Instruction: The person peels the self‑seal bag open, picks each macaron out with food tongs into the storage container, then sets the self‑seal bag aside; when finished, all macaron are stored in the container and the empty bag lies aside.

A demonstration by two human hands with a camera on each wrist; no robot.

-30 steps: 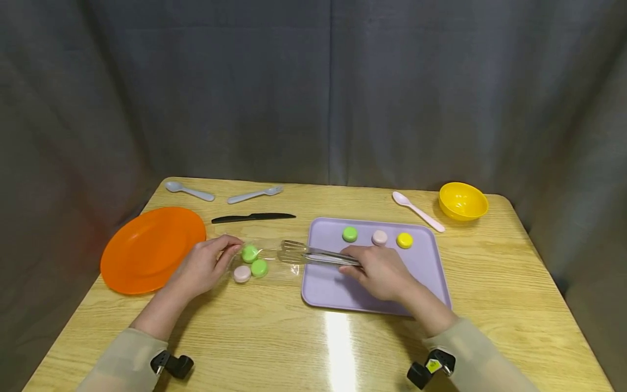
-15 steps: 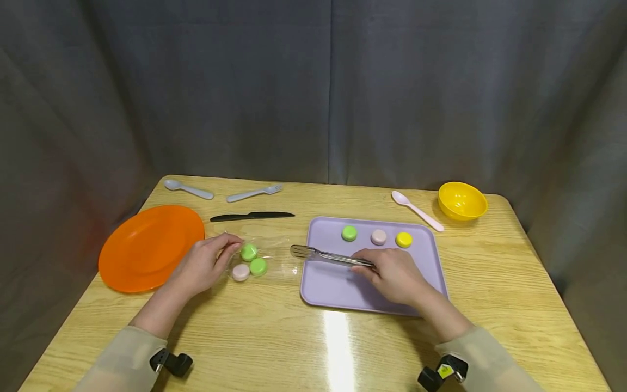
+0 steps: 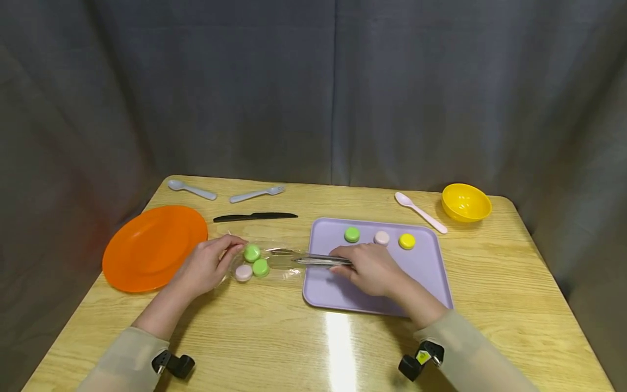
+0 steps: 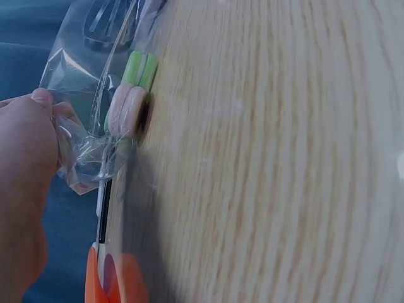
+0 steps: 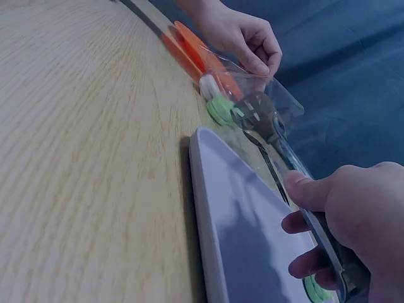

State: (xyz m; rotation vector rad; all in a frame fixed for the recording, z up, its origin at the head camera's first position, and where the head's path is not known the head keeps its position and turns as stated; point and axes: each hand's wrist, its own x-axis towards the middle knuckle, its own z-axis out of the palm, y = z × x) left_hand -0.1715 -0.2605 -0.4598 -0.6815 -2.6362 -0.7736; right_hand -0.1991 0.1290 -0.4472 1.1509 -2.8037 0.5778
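Observation:
My left hand (image 3: 208, 264) pinches the left end of a clear plastic bag (image 3: 284, 276), lifting its film in the left wrist view. Two green toy macarons (image 3: 260, 267) and one pale pink macaron (image 3: 243, 273) lie inside, near those fingers. Metal tongs (image 3: 318, 261) are gripped by my right hand (image 3: 374, 269) above the lilac tray (image 3: 323, 296). Their slotted heads overlap the bag's right part, close to the green macarons, with no macaron between them. Along the tray's far side sit a green macaron (image 3: 351, 234), a pink one (image 3: 381, 238) and a yellow one (image 3: 406, 241).
An orange plate (image 3: 154, 247) lies beside my left forearm. Behind the bag are a black knife (image 3: 254, 216), a grey fork (image 3: 257, 194) and a grey spoon (image 3: 193, 190). At the back right are a pink spoon (image 3: 421, 212) and a yellow bowl (image 3: 465, 204).
The tongs shifted right and came together half a second ago; now they have moved back left over the bag, turned more edge-on. My left hand keeps its hold on the bag.

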